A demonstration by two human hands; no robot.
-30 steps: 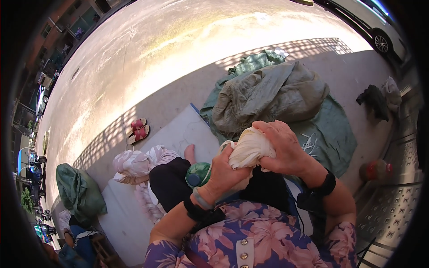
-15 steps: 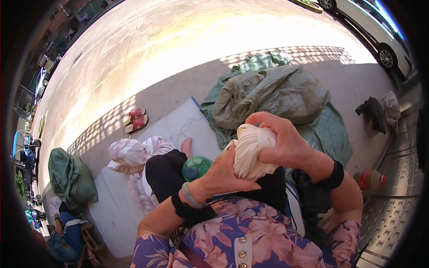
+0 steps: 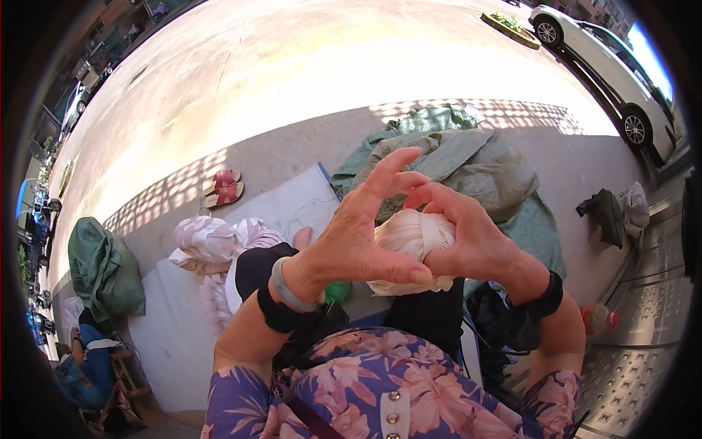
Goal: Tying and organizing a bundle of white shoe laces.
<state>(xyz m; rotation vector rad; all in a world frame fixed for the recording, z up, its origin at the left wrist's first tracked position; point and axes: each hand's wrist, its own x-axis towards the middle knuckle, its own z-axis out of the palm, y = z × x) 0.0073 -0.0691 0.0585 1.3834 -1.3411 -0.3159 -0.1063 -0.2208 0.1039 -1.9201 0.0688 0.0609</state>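
Note:
A ball of cream-white flat strips [image 3: 412,235], wound in crossing layers, is in front of me over my lap. My right hand [image 3: 479,238] grips its right side, thumb on the near face and fingers over the top. My left hand [image 3: 349,238] is spread on the left, fingers raised and thumb stretched across the ball's near side. Whether that thumb touches the ball I cannot tell. Below my left wrist a bit of a green bottle [image 3: 338,293] shows, mostly hidden by my arm.
Beyond my hands lies a large heap of green-grey woven sacking [image 3: 475,172]. At left are a white mat [image 3: 164,322], a pink-and-white cloth bundle [image 3: 208,245], red sandals [image 3: 224,189] and a green sack [image 3: 106,271]. A metal panel [image 3: 651,314] stands at right.
My left hand has come off the ball, opening and rising with its fingers spread. My right hand keeps its hold. The view has shifted slightly, and the green bottle is now more covered.

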